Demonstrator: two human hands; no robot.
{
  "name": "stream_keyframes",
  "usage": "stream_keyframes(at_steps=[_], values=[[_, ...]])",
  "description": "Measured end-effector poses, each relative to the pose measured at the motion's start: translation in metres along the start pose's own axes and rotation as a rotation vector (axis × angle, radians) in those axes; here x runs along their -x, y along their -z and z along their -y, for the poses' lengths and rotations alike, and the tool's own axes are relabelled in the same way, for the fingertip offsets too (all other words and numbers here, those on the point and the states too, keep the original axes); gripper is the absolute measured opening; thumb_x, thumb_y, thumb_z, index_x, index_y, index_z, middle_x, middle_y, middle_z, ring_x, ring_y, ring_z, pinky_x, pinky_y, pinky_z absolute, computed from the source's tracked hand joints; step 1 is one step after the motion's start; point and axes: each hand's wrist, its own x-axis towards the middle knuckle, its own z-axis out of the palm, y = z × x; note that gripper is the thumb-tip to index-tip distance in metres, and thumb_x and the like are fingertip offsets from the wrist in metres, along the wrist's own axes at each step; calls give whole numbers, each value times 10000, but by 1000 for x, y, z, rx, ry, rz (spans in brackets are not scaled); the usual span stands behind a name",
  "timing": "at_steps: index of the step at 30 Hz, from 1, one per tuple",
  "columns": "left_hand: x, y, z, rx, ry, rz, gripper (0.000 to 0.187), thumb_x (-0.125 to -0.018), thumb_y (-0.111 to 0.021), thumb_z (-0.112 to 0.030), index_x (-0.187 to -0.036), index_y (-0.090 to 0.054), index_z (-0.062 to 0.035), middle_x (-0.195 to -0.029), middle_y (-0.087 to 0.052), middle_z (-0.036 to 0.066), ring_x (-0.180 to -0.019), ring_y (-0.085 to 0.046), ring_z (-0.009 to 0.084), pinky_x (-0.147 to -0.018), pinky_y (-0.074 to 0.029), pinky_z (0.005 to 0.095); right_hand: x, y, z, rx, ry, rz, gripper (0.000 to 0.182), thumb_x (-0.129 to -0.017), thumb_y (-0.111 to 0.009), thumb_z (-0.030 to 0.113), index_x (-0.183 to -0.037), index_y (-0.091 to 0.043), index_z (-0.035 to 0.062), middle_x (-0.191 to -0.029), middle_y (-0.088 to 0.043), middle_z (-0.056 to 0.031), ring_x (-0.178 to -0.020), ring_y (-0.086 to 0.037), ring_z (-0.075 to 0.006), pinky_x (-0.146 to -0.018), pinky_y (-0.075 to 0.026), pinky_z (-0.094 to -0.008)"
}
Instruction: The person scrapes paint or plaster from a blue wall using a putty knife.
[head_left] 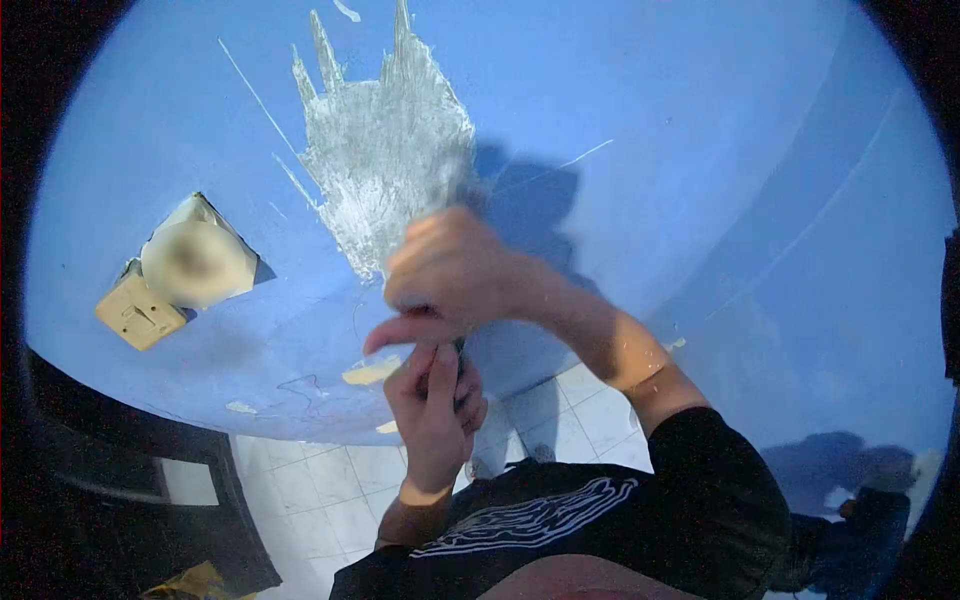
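My right hand (450,265) is closed, with the thumb sticking out to the left. It is at the lower edge of a rough grey-white patch (385,130) on the blue wall (680,130). Motion smears its fingers, and I cannot make out what they hold. Just below, my left hand (437,400) is closed around something narrow and dark, mostly hidden by the fingers. The two hands are close together, the right one above the left. Jagged streaks run up from the patch's top edge.
A cream wall socket (140,310) sits at the left, beside a pale fixture (200,255) that is blurred. Pale chips and scratches mark the wall lower down. White floor tiles (310,490) lie below, with a dark piece of furniture (130,490) at the lower left.
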Motion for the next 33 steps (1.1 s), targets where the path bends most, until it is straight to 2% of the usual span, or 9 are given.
stream_keyframes(at_steps=[3,5,9,14,16,18,23,27,33], values=[[-2,0,4,52,6,-61,142,-1016,-524,-180,-969,-548,-48,-635,-408,-3,-441,-317,50,-368,-232,219,-1,-6,-2,-41,-5,5,608,-811,-689,579,-496,-419,134,-487,-396,-2,-412,-399,-186,-437,-330,-306],[-6,-3,15,20,-39,-73,163,-1017,-497,-198,-1070,-542,-50,-615,-380,-14,-407,-310,56,-343,-219,215,0,1,-4,-24,-2,56,603,-807,-691,573,-497,-421,133,-492,-399,-4,-415,-416,-203,-434,-342,-316],[1,16,21,-2,-40,-47,139,-1016,-492,-179,-1056,-533,-53,-619,-384,-5,-405,-308,65,-346,-222,220,2,-12,4,-45,-6,64,602,-793,-704,566,-495,-417,128,-490,-403,-6,-420,-439,-206,-429,-351,-331],[-8,-2,16,35,-74,-17,114,-1012,-502,-180,-996,-513,-68,-620,-390,-1,-412,-306,67,-350,-230,223,-5,10,1,37,-17,132,615,-787,-661,623,-495,-442,127,-491,-423,-18,-440,-486,-210,-437,-390,-335],[-3,5,14,35,-23,3,116,-1012,-504,-191,-980,-500,-79,-623,-392,-1,-422,-301,67,-348,-224,223,-1,-3,2,-7,-13,94,617,-781,-662,627,-498,-440,126,-491,-419,-17,-438,-483,-208,-437,-386,-335],[5,11,12,25,22,-105,117,-1009,-515,-198,-993,-495,-85,-633,-401,6,-426,-296,71,-346,-220,222,1,-7,2,-48,-1,58,619,-776,-664,631,-501,-439,125,-490,-415,-15,-437,-480,-207,-436,-383,-335],[-15,8,17,81,-7,-23,114,-1002,-534,-217,-997,-499,-109,-632,-406,11,-419,-300,75,-345,-218,215,-8,11,-4,101,13,154,604,-777,-670,628,-515,-443,132,-489,-420,-5,-433,-480,-192,-445,-395,-331],[5,12,8,87,63,-97,101,-1005,-532,-224,-1011,-510,-126,-631,-393,8,-417,-300,75,-340,-213,212,-3,-5,2,-7,-12,106,622,-781,-661,639,-492,-433,138,-475,-413,-4,-427,-473,-196,-447,-393,-323],[-2,5,2,174,111,-20,139,-1013,-513,-245,-1080,-518,-122,-625,-358,-12,-411,-293,70,-320,-210,209,-12,4,1,3,-10,85,643,-782,-682,624,-464,-405,138,-451,-420,-8,-416,-478,-201,-436,-375,-316]])
